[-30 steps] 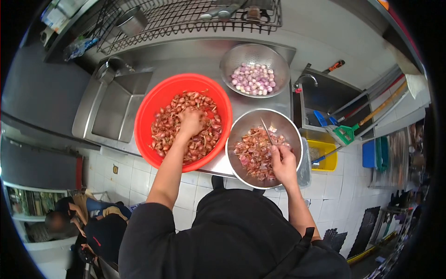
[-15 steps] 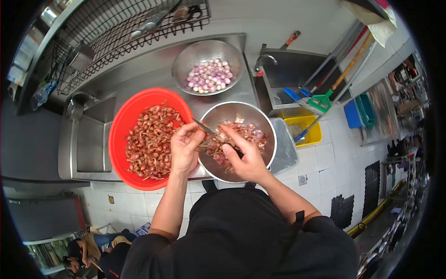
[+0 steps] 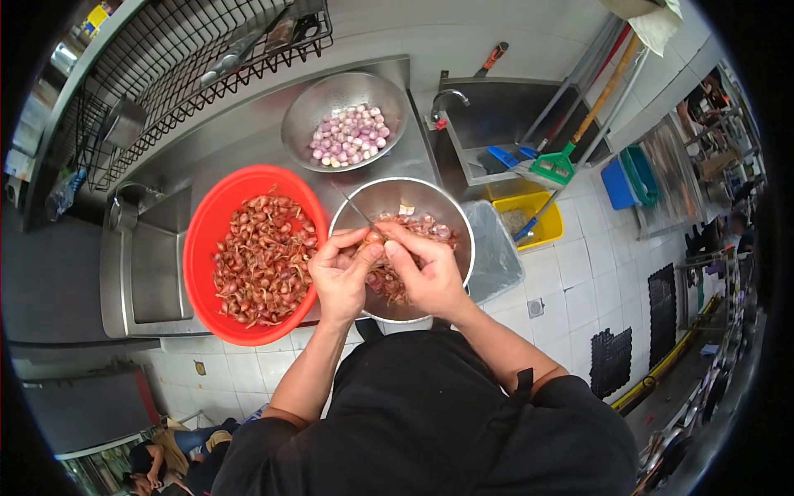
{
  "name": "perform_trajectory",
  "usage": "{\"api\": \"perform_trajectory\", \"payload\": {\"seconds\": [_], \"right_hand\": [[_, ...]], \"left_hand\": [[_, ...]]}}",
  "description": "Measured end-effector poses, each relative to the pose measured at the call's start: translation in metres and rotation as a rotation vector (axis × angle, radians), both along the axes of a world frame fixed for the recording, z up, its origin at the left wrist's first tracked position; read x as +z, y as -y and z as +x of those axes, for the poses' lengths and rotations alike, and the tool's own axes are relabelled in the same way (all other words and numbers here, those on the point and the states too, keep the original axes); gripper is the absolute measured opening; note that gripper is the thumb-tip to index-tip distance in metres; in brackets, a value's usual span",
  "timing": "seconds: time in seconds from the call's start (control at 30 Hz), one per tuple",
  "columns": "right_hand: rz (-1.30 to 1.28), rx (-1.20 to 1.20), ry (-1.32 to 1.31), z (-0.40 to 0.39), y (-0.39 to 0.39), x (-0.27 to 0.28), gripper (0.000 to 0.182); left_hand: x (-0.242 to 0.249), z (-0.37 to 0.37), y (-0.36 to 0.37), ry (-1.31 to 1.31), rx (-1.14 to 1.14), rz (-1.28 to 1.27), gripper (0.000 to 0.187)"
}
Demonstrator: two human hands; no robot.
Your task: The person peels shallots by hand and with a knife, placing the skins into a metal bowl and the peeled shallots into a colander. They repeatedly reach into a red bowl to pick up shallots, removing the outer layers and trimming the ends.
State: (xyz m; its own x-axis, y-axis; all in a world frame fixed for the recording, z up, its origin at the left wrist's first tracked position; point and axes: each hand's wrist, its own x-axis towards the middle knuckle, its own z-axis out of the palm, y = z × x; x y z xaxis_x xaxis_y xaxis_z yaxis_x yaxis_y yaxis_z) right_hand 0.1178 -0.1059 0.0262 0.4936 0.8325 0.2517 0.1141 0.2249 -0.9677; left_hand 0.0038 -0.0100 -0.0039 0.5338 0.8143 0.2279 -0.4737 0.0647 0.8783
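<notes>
Over a steel bowl (image 3: 465, 285) holding shallot skins (image 3: 389, 285), my two hands meet. My left hand (image 3: 341, 277) pinches a small shallot (image 3: 374, 238) between thumb and fingertips. My right hand (image 3: 428, 277) is closed around a knife, its thin blade (image 3: 356, 207) pointing up and left past the shallot; the handle is hidden in my palm. Left of the hands, a red basin (image 3: 198, 273) is filled with unpeeled shallots (image 3: 260, 264). Behind the bowl stands a perforated steel colander (image 3: 299, 124) with peeled purple-white shallots (image 3: 351, 136).
A steel sink (image 3: 161, 273) lies at the left, and another sink (image 3: 529, 107) at the back right. A clear plastic bag (image 3: 496, 256) hangs beside the bowl, near a yellow bin (image 3: 550, 227). A wire rack (image 3: 190, 83) overhangs the counter. Other people (image 3: 178, 455) are behind, lower left.
My hands have come together, with the knife now against the shallot in my left hand. The view has shifted slightly, so the counter and bowls appear a little further left.
</notes>
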Motion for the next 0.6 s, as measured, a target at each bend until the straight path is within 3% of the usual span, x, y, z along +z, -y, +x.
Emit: {"api": "perform_trajectory", "payload": {"seconds": [0.07,0.13,0.27,0.37,0.47,0.53,0.57,0.6], "right_hand": [[-0.004,0.038,-0.129,0.005,0.002,-0.001,0.032],[-0.046,0.146,-0.391,0.01,0.004,0.0,0.033],[-0.071,0.16,-0.539,0.01,0.004,0.006,0.033],[-0.108,0.112,-0.462,0.009,0.005,0.007,0.033],[-0.02,0.055,-0.397,0.008,0.002,0.003,0.032],[-0.024,0.04,-0.374,0.012,0.001,0.0,0.032],[-0.027,0.023,-0.353,0.014,0.001,-0.002,0.032],[-0.026,0.021,-0.349,0.016,0.0,-0.003,0.032]], "left_hand": [[0.001,0.002,0.0,0.019,-0.029,-0.014,0.029],[0.001,0.002,-0.006,0.105,-0.184,-0.272,0.026],[0.0,-0.001,-0.013,0.167,-0.363,-0.4,0.024],[0.001,-0.001,-0.018,0.128,-0.401,-0.429,0.025],[-0.007,-0.003,-0.027,0.062,-0.258,-0.482,0.02],[-0.03,-0.006,-0.038,-0.685,0.119,0.353,0.017],[-0.036,-0.011,-0.037,-0.844,0.327,0.795,0.015],[-0.032,-0.011,-0.033,-0.839,0.328,0.795,0.015]]}}
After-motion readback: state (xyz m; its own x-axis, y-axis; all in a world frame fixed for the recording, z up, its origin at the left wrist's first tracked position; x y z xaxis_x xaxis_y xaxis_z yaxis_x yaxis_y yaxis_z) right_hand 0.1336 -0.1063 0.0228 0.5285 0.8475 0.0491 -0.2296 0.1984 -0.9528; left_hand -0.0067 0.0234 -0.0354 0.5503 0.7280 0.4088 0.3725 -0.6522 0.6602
